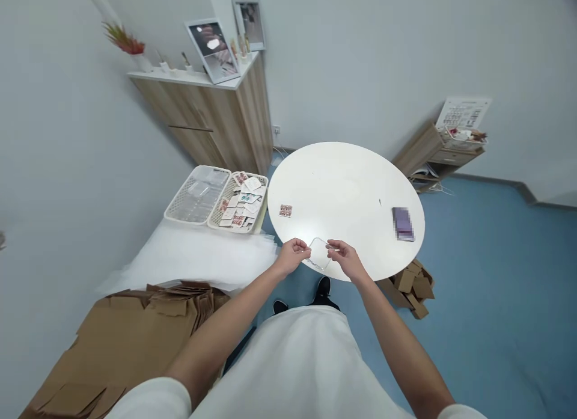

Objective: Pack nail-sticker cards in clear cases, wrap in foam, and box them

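Observation:
Between my two hands, over the near edge of the round white table (342,172), is a clear plastic case (319,254) with a square outline. My left hand (293,255) pinches its left side. On the opposite side, the thumb and fingers of my right hand (345,256) grip it. The white table behind shows through the case, so its details are hard to make out. A small card with reddish-brown pieces in rows (285,211) lies on the table beyond my left hand.
A purple stack (403,224) and a tiny dark item (380,202) lie on the table's right. Left are a basket of clear cases (198,193), a basket of cards (238,202), white sheets (193,250) and flattened cardboard (117,335). Cardboard boxes (410,287) stand below right.

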Motion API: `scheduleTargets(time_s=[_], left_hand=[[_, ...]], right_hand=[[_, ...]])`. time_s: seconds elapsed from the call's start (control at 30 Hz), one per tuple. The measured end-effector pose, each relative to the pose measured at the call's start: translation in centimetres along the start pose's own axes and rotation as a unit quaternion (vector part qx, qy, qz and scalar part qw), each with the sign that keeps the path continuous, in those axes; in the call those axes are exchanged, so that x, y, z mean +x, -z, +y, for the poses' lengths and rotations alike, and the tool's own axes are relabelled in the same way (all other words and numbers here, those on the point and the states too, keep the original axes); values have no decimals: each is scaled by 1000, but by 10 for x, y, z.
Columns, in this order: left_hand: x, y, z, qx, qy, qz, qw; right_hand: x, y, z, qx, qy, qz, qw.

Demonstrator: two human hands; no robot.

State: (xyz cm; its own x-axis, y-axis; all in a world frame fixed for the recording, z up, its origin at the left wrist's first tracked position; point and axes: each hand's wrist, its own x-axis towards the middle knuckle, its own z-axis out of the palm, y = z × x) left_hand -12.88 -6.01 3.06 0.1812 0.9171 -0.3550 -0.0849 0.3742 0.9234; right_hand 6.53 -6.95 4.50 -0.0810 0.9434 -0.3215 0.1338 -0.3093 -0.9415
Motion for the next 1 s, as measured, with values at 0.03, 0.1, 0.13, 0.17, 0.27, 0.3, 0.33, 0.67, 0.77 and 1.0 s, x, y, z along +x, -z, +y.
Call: scheduleTargets(time_s=[0.03,0.1,0.13,0.17,0.27,0.3,0.33,0.67,0.77,1.0], left_hand=[[7,-9,1,12,-6,-14,1000],[20,-27,3,37,-17,-41,998],[27,-36,4,50,-22,-53,997],[34,-44,5,63,-27,-64,996],[52,-65,8,99,-46,-87,990],[57,-71,9,107,-51,-91,989],[62,-77,9,114,-53,-94,988],[88,-108,9,85,-6,-54,995],[85,-108,7,48,6,-38,998],[69,-103,-4,-4,93,-87,992]], right_hand=[[-1,12,2,-4,-5,-2,1000],[0,37,3,-8,-14,-5,1000],[2,48,3,-7,-17,-7,1000],[4,58,3,-5,-20,-9,1000],[16,82,2,-1,-23,-22,999],[21,87,2,0,-22,-28,999],[26,92,2,1,-21,-35,999],[62,120,3,29,-25,-67,997],[67,120,4,56,-32,-52,997],[60,100,6,152,-56,81,983]])
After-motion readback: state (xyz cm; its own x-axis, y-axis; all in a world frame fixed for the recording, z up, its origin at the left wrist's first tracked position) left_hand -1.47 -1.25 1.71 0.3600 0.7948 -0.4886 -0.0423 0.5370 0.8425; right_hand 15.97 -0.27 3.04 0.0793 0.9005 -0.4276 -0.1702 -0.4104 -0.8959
